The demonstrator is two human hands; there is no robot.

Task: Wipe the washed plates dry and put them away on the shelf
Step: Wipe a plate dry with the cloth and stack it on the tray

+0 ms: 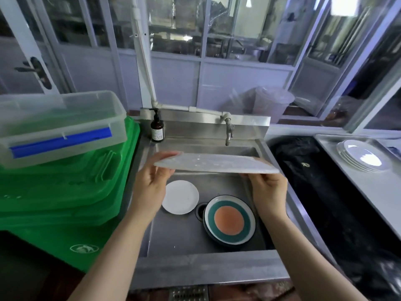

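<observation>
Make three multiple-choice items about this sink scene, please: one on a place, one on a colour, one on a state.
1. Where does the small white plate lie?
A. in the sink
B. on the green bins
C. on the right counter

2. What colour is the centre of the ringed plate?
A. blue
B. orange
C. black

3. How is the long white plate held?
A. by one hand
B. by both hands
C. by neither hand

Answers:
1 A: it rests on the floor of the sink.
2 B: a teal ring surrounds an orange disc.
3 B: the left hand and the right hand grip its ends.
</observation>
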